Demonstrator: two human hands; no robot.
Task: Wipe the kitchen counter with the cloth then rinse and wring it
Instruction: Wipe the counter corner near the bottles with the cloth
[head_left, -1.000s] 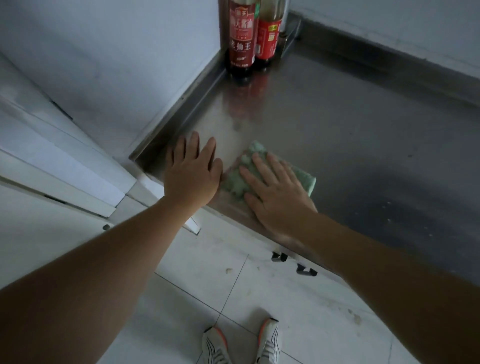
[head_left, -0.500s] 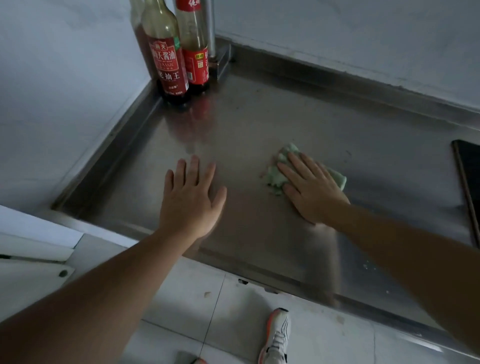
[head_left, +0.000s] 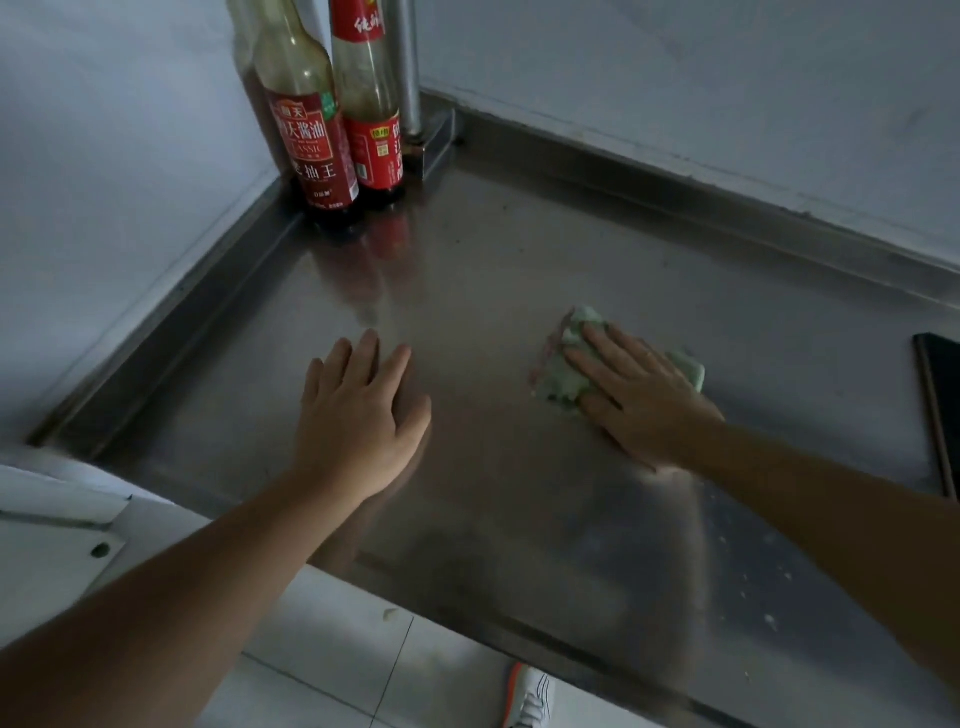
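Where the right hand (head_left: 641, 395) presses it, the cloth (head_left: 563, 376) lies pale green, folded.

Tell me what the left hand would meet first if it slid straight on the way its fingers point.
The left hand points up the counter toward the back-left corner. Bare steel lies ahead, then probably the two sauce bottles, though depth is hard to judge.

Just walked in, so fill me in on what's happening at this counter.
A person is wiping the steel counter. The right hand presses flat on a green cloth mid-counter, while the left hand rests open on the bare metal beside it. Two sauce bottles stand in the back corner, and pale specks lie near the front edge. Rinsing and wringing are not yet done.
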